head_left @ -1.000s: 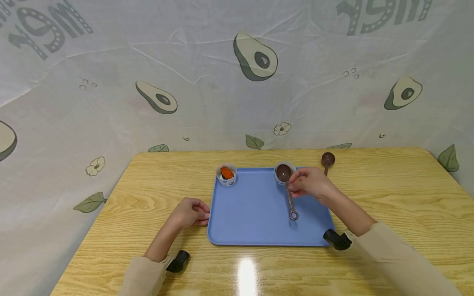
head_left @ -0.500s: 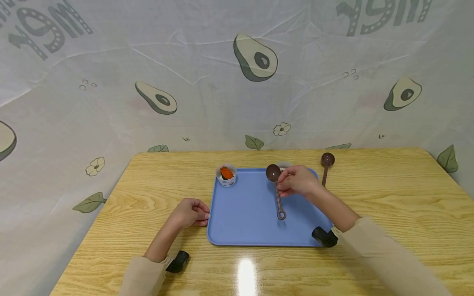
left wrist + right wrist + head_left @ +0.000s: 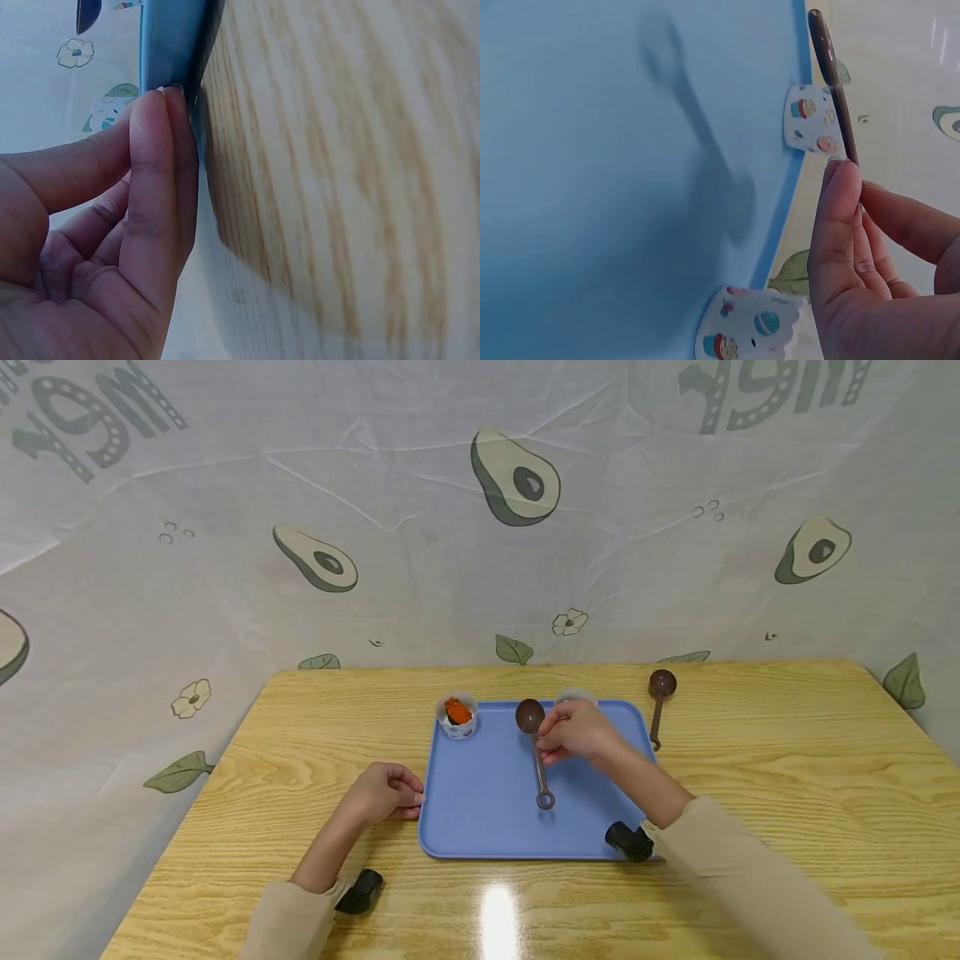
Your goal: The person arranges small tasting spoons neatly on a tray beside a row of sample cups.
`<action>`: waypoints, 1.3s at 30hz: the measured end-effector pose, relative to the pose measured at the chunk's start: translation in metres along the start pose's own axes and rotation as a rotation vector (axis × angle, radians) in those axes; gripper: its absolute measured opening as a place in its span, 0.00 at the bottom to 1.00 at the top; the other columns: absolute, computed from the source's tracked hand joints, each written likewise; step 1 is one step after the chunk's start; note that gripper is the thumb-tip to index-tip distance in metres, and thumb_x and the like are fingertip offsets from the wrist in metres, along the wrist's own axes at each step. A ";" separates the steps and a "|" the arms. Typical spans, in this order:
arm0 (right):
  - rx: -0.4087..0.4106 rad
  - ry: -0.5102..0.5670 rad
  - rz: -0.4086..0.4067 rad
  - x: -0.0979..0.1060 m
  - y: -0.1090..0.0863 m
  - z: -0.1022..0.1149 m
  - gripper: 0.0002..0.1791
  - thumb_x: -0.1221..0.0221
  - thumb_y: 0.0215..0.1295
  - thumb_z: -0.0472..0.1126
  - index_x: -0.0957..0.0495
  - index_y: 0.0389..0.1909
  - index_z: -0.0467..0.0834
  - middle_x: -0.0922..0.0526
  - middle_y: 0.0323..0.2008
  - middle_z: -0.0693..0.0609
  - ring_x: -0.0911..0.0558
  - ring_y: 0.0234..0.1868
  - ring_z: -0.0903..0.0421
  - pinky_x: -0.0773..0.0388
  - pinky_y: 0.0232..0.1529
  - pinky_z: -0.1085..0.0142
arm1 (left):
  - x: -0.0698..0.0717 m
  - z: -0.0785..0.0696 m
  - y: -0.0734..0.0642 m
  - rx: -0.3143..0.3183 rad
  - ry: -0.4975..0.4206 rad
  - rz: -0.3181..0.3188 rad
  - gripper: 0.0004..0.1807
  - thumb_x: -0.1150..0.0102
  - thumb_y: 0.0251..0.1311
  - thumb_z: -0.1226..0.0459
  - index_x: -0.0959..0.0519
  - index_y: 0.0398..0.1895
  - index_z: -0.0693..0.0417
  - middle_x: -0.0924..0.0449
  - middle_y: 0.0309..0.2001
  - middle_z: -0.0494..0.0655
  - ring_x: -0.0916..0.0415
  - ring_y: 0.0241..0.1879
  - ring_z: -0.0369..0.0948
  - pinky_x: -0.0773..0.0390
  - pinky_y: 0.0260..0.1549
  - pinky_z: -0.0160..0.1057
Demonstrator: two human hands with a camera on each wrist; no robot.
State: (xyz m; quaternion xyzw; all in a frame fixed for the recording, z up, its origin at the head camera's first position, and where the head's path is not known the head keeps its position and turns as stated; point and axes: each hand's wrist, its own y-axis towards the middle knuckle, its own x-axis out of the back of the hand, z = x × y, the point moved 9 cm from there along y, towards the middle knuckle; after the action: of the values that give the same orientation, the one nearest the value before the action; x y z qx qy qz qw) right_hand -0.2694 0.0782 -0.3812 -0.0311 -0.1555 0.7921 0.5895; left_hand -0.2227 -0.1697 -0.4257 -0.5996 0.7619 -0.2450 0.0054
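Observation:
My right hand [image 3: 577, 732] pinches the handle of a brown long-handled measuring spoon [image 3: 529, 717] above the blue tray [image 3: 487, 810]. In the right wrist view the spoon [image 3: 832, 75] is seen edge-on and its shadow falls on the tray, apart from it. At the tray's left edge, my left hand [image 3: 384, 792] holds the rim between thumb and fingers; the left wrist view shows those fingertips [image 3: 154, 112] against the tray's end. A paper cup [image 3: 460, 729] at the back left corner holds an orange-topped sushi piece. My right hand partly hides another paper cup [image 3: 575, 695].
A second brown measuring spoon [image 3: 662, 685] lies on the wooden table [image 3: 750, 735], right of the tray. Behind the table hangs a pale cloth [image 3: 420, 552] printed with avocados. A black wrist camera [image 3: 628, 841] sits below the right wrist, over the tray's front right corner.
My right hand has moved left with the measuring spoon, from over the right cup to above the tray between both cups. The left hand and tray have stayed in place.

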 end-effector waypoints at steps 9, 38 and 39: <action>-0.021 0.014 -0.001 -0.016 0.008 -0.009 0.05 0.45 0.51 0.18 0.30 0.29 0.27 0.23 0.22 0.41 0.22 0.17 0.56 0.18 0.24 0.64 | 0.000 0.001 0.001 -0.009 0.003 0.005 0.04 0.45 0.54 0.80 0.27 0.33 0.76 0.27 0.22 0.51 0.24 0.21 0.39 0.18 0.26 0.37; -0.102 0.083 -0.125 -0.028 0.021 -0.033 0.07 0.45 0.50 0.17 0.29 0.26 0.29 0.25 0.21 0.41 0.23 0.15 0.56 0.19 0.21 0.64 | -0.001 0.004 0.003 -0.015 -0.010 0.009 0.03 0.47 0.54 0.82 0.26 0.31 0.73 0.28 0.22 0.50 0.24 0.21 0.38 0.18 0.26 0.36; -0.099 0.085 -0.125 -0.028 0.021 -0.034 0.07 0.45 0.50 0.17 0.30 0.27 0.29 0.25 0.21 0.41 0.23 0.15 0.56 0.19 0.21 0.64 | -0.001 0.004 0.003 -0.016 -0.012 0.008 0.03 0.47 0.54 0.82 0.26 0.31 0.72 0.28 0.22 0.51 0.24 0.21 0.39 0.18 0.26 0.36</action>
State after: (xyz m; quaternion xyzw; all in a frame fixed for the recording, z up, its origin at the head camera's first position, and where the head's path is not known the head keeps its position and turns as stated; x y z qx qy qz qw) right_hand -0.2731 0.0536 -0.4229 -0.0841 -0.1711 0.7431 0.6414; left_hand -0.2240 -0.1695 -0.4303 -0.5981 0.7661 -0.2351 0.0062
